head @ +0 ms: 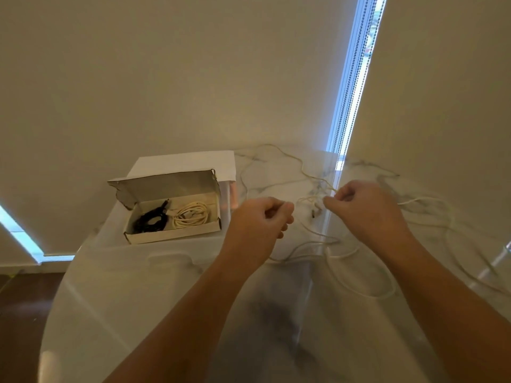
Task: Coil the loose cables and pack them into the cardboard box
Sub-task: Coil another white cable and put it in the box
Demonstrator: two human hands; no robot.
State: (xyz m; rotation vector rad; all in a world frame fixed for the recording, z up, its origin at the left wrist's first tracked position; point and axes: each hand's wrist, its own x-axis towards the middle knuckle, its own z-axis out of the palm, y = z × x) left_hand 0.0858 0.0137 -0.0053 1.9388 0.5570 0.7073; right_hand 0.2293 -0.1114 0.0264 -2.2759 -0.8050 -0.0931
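A glossy white marble-patterned table [171,286] is set against plain cream walls [166,78], daylight is admitted through a narrow window gap with hanging beaded blind chains [356,78], and dark brown wooden floor [25,313] is seen at left.

head view, looking down, close over table [166,299]

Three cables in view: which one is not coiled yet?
The loose white cable sprawled over the table, held by the left hand and right hand. The black cable and cream cable already lie coiled in the cardboard box.
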